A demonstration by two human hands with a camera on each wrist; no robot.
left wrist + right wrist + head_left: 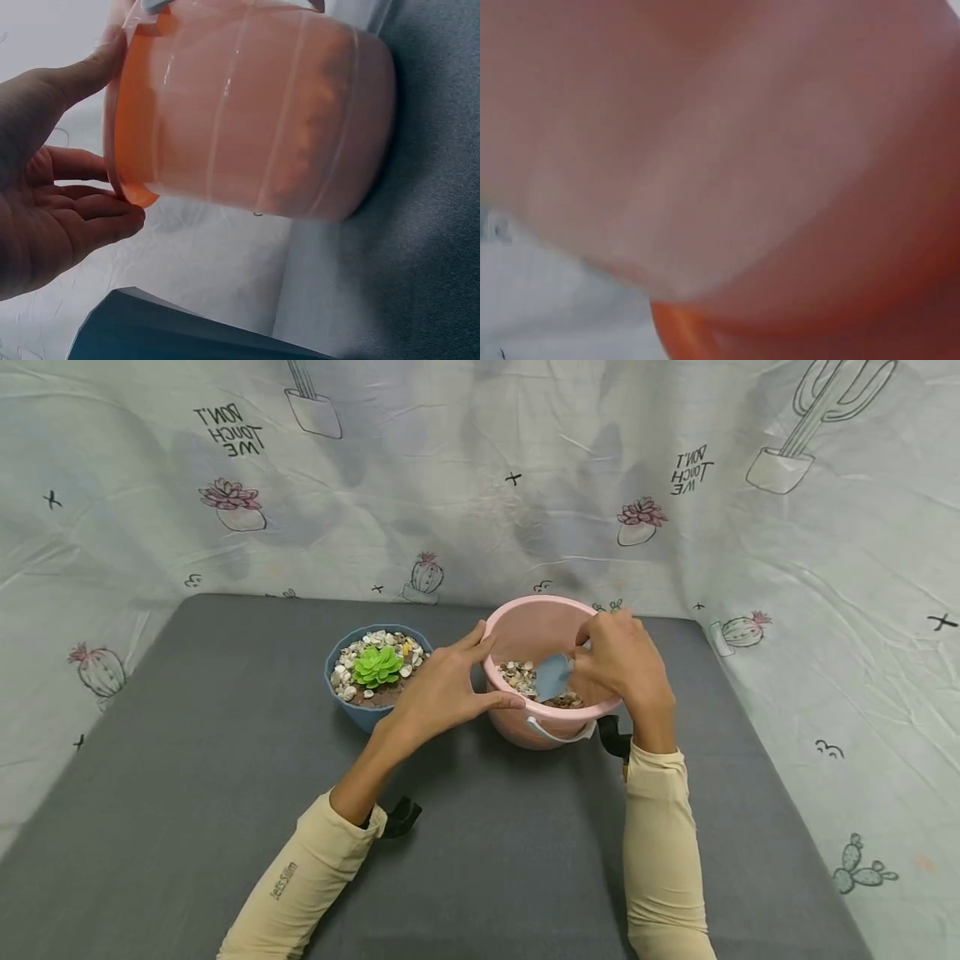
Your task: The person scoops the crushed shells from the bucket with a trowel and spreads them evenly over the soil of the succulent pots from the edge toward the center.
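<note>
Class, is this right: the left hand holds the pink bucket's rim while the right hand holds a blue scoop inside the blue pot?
Not quite: the head view shows the blue scoop inside the pink bucket, not the blue pot. The left hand holds the rim, and the right hand the scoop.

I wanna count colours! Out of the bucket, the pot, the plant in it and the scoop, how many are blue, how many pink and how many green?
Blue: 2 (pot, scoop)
Pink: 1 (bucket)
Green: 1 (plant)
Total: 4
</note>
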